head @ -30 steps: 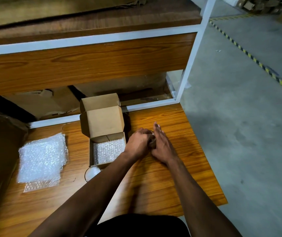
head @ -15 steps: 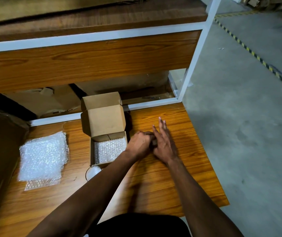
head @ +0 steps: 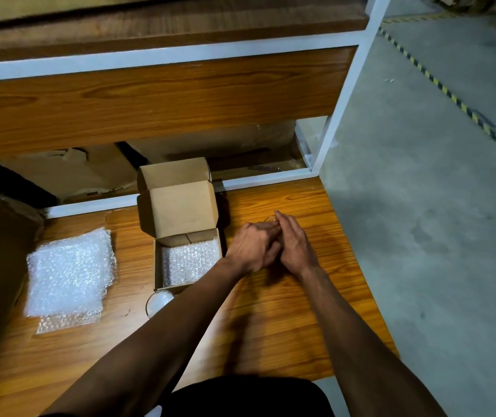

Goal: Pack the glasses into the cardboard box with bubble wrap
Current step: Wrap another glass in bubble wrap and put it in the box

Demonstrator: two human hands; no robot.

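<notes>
1. While both hands meet on the table (head: 316, 296), just right of the cardboard box (head: 188, 257), a glass (head: 271, 218) peeks out between them.
2. I cannot tell how the left hand (head: 254, 248) grips it; the right hand (head: 296, 246) lies flat-fingered against it.
3. Another glass (head: 159, 302) waits by the box, which has bubble wrap (head: 192, 261) inside.
4. Next, I think, comes lifting the glass gently into the box.

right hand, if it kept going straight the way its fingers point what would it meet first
The right hand points away across the table. A faint glass rim shows at its fingertips, so probably that first; beyond lies bare wood up to the white frame rail. Depth is unclear.
</notes>
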